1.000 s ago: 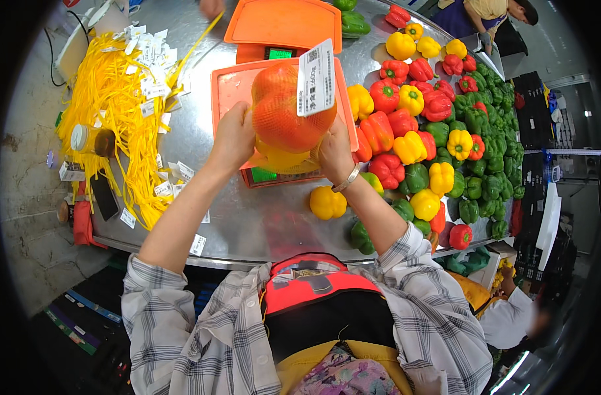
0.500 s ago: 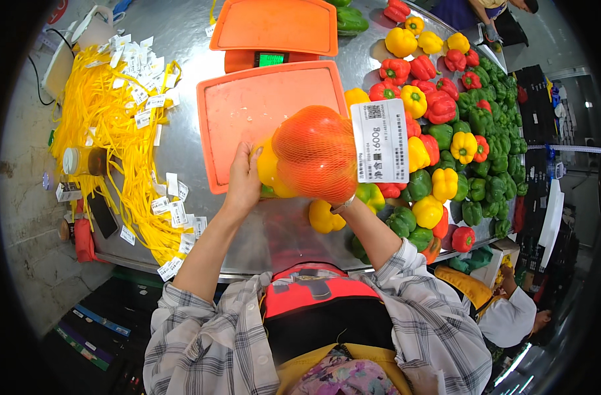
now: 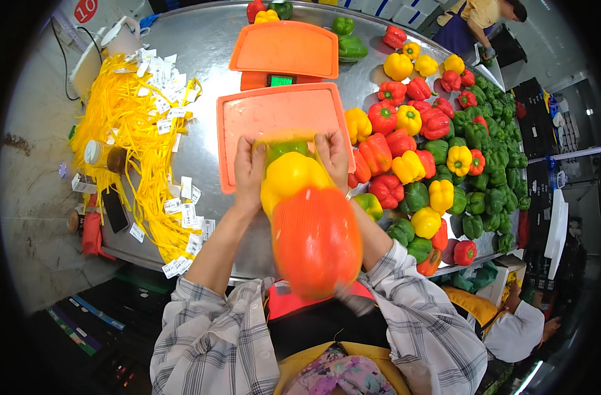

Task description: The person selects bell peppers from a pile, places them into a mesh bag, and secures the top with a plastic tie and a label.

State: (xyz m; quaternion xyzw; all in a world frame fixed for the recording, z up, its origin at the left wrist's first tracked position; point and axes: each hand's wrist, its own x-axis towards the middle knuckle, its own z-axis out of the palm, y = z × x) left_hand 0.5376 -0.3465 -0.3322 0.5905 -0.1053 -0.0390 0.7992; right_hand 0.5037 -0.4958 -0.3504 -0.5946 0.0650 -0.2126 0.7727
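A mesh bag of bell peppers (image 3: pixel 317 243) hangs in front of my body, its red pepper bulging nearest me. A yellow pepper (image 3: pixel 297 176) and a green pepper (image 3: pixel 288 149) sit behind it in the net. My left hand (image 3: pixel 249 172) grips the net's far end at its left side, fingers closed. My right hand (image 3: pixel 333 159) pinches the same end at the right. Both hands are over the near part of an orange tray (image 3: pixel 238 105). The bag's label is blurred or hidden.
Behind the tray stands a scale with an orange pan (image 3: pixel 284 49) and a lit display (image 3: pixel 281 80). Loose red, yellow and green peppers (image 3: pixel 445 161) cover the right side. Yellow net strips with white tags (image 3: pixel 146 191), a jar (image 3: pixel 103 156) and a phone (image 3: pixel 115 209) lie left.
The bag has swung toward my body, with the red pepper now nearest me. My right hand has moved from the red end to the far end beside my left hand. The label has turned away.
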